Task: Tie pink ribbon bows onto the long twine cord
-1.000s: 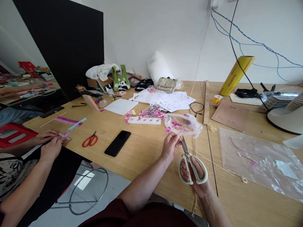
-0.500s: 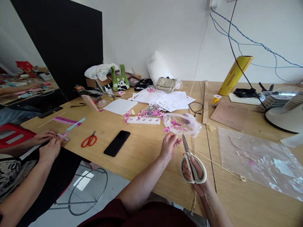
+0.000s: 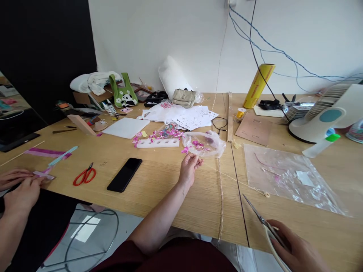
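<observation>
My left hand (image 3: 189, 169) is closed in a pinch on the end of a thin cream thread (image 3: 229, 176). The thread runs right across the table to a small pale spool (image 3: 266, 194). My right hand (image 3: 292, 243) grips white-handled scissors (image 3: 262, 221) low at the right, blades pointing up and left. Just beyond my left hand lies a clear plastic bag (image 3: 222, 149) with pink flower pieces (image 3: 198, 145) in it. A white foam strip (image 3: 161, 142) with holes stands beside it, pink flowers along its back.
A black phone (image 3: 124, 175) and red-handled scissors (image 3: 85, 175) lie to the left. A co-worker's hands (image 3: 27, 185) work at the far left edge. A flat plastic bag (image 3: 286, 177), a white fan (image 3: 320, 113) and a green-capped bottle (image 3: 320, 146) are at right. A twisted cord (image 3: 221, 200) hangs over the front edge.
My right hand has carried the scissors away from my left hand, down and to the right. My left hand still pinches the thread. The view has turned to the right.
</observation>
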Demonstrator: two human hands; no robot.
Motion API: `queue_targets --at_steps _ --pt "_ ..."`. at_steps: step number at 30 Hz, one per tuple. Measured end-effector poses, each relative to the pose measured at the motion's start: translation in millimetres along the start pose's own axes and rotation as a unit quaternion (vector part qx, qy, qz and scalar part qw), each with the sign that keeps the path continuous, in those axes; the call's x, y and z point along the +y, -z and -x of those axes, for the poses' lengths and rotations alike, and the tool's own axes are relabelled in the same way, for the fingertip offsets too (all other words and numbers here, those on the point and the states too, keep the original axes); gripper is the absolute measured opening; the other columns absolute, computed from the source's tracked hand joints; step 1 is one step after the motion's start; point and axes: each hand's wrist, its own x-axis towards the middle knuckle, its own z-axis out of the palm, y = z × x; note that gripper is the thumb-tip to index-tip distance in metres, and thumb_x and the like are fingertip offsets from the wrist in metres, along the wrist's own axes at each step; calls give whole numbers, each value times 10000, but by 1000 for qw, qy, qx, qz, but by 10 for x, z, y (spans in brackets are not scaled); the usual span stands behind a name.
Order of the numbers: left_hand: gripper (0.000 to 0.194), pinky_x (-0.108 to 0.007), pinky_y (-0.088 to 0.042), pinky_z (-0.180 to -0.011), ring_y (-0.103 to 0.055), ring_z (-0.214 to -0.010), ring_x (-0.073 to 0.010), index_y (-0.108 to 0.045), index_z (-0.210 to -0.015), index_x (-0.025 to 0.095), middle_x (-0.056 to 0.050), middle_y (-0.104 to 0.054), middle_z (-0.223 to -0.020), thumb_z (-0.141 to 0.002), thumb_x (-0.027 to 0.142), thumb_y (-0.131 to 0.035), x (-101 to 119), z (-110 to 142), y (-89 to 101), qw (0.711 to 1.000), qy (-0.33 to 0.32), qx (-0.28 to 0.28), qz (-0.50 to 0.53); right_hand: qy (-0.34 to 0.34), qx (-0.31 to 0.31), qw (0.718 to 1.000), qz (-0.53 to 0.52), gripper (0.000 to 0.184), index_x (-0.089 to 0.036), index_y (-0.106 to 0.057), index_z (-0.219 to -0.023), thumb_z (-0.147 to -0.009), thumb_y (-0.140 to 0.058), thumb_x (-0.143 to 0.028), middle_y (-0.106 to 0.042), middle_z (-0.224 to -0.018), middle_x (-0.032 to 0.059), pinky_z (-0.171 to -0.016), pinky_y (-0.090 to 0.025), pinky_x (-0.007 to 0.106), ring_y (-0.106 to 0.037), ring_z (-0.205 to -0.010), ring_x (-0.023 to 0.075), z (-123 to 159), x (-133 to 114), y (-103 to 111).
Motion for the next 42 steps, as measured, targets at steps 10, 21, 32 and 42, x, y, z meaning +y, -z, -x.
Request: queue_targets --at_steps 10,21,32,42 --pt "230 -278 -459 -761 -618 -753 -126 -514 -746 164 12 -569 -694 -690 335 -658 -9 57 -27 1000 10 -20 0 -33 80 950 300 258 -216 -500 -1016 -818 -393 -342 -650 -951 91 -599 -438 307 -642 -758 225 -250 -120 -410" --pt "226 -275 -462 -758 -618 -761 -129 -504 -735 161 6 -572 -704 -696 326 -653 -60 68 -51 999 17 -28 -3 -27 122 931 342 231 -193 -521 -827 -851 -405 -391 -612 -817 73 -520 -326 268 -608 -699 206 -579 -443 -443" --pt "248 -279 -463 -758 -623 -749 -128 -509 -742 161 13 -578 -684 -665 322 -682 -77 78 -64 999 33 -22 12 -31 214 934 285 242 -213 -559 -1018 -850 -400 -284 -553 -1060 68 -549 -350 262 -570 -720 150 -692 233 -21" --pt "247 -280 -463 -759 -621 -752 -129 -502 -732 163 13 -573 -674 -676 333 -671 -76 114 -97 999 41 -31 9 -41 199 922 329 256 -209 -559 -855 -891 -321 -297 -559 -943 54 -537 -285 260 -524 -746 156 -725 191 -71"
